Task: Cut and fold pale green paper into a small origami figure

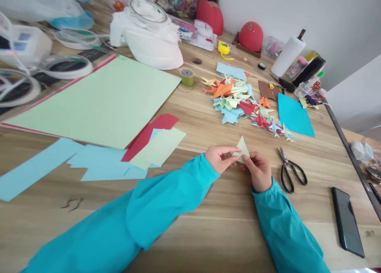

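A small piece of pale green paper (242, 148), folded to a pointed shape, is held up over the table between my two hands. My left hand (220, 157) pinches its left edge between thumb and fingers. On the lower right side, my right hand (259, 169) grips it with the thumb on the near face. Fingers cover the paper's lower part. Beyond my hands lies a pile of folded paper cranes (235, 100) in orange, red, blue and green. Black-handled scissors (289, 170) rest to the right of my right hand, blades slightly apart.
Blue paper strips (101, 161) and pale green cut pieces (160, 148) lie at left, beside a large green sheet (107, 102). A thread spool (187, 78) stands behind. A phone (347, 221) lies at right, a turquoise sheet (294, 114) at the back right. A white cap (151, 42) sits farther back.
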### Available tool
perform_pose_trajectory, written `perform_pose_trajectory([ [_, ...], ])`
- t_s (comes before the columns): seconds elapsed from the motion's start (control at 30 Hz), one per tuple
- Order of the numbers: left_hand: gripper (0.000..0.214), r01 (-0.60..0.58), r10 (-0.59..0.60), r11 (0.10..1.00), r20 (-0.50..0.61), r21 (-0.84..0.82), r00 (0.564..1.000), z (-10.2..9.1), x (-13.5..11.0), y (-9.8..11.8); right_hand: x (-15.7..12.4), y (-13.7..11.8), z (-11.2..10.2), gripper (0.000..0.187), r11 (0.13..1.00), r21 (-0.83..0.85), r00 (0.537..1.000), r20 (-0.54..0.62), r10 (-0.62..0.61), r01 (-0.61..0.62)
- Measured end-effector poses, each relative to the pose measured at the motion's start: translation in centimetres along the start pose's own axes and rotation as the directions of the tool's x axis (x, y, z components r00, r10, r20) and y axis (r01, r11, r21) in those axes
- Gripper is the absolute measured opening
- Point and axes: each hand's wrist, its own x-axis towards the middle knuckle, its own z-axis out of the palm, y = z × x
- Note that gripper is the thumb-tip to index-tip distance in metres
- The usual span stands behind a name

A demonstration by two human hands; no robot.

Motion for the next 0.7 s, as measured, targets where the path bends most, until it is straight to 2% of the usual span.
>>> perform_pose_trajectory([
  [0.2, 0.032, -0.040, 0.040, 0.999, 0.004, 0.028, 0.999, -0.09, 0.09, -0.27, 0.05, 0.14, 0.22, 0.022, 0.992, 0.125, 1.000, -0.002, 0.025, -0.025],
  [0.3, 0.029, -0.068, 0.068, 0.997, 0.015, 0.022, 0.998, -0.09, 0.07, -0.11, 0.10, 0.20, 0.27, 0.028, 0.985, 0.167, 0.999, -0.002, 0.034, -0.033],
  [0.37, 0.025, -0.086, 0.086, 0.996, 0.021, 0.021, 0.996, -0.04, -0.04, 0.12, 0.13, 0.15, 0.22, 0.029, 0.986, 0.164, 1.000, 0.020, 0.022, -0.025],
  [0.53, 0.022, -0.104, 0.104, 0.993, 0.007, 0.059, 0.995, 0.11, -0.39, 0.62, 0.17, 0.03, 0.01, 0.017, 0.998, 0.057, 0.997, 0.062, -0.038, 0.035],
  [0.7, 0.022, -0.091, 0.090, 0.994, 0.022, 0.055, 0.996, 0.07, -0.37, 0.68, 0.19, 0.10, 0.03, 0.019, 0.995, 0.099, 0.998, 0.048, -0.030, 0.025],
])
